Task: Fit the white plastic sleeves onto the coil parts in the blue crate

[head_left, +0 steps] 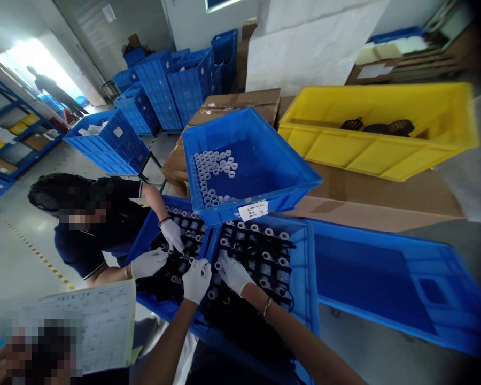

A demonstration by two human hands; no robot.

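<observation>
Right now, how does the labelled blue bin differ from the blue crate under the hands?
The bin holds loose white rings on a mostly bare floor; the crate is packed with black parts. The left hand and right hand reach into the crate, none into the bin. Both are open blue plastic.

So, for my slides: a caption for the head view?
Gloved left hand and right hand among small cylindrical parts in a blue crate, beside a co-worker.
</observation>
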